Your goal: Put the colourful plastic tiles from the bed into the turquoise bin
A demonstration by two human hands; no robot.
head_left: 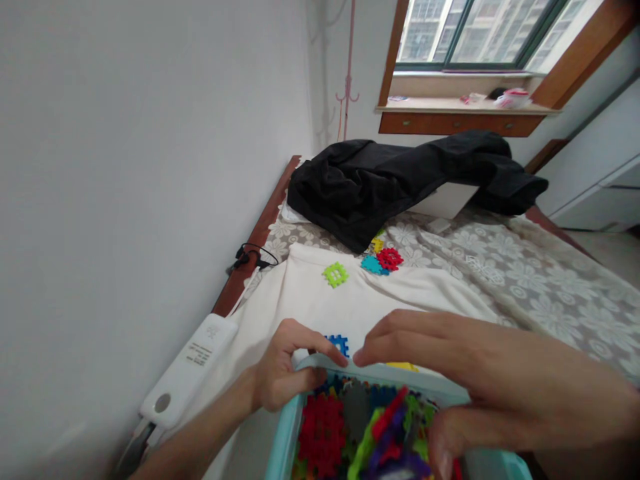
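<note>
**Both hands on far rim of teal bin, on the bed**

Left hand (283, 373): grip curled over the far-left rim of the teal bin (285, 440), thumb inside, fingers outside. Pinching the rim.

Right hand (465, 373): fingers pressed together and laid flat along the far rim, fingertips nearly meeting the left hand's. Thumb hangs down inside the bin near the pieces. Can't tell if it clamps the rim or just rests on it.

Bin sits at the near edge of the bed, on a white cloth (320, 300); full of interlocking plastic pieces (350, 427) in red, grey, green, purple and blue, too tangled to count.

Loose pieces on the bed: 6 visible. One blue (340, 344) and one yellow (400, 366) just past the rim, mostly hidden by fingers. Further out: one lime green (335, 274), then a touching cluster of one red (389, 259), one teal (373, 265) and one yellow (377, 245).

Room: wall tight on the left; open cloth between bin and lime piece; lace bedspread (540, 273) open to the right. One black garment (400, 180) blocks the far end.

One white device (187, 373) lies at the left bed edge; label print too small to read. One black cable (250, 257) beyond it.
</note>
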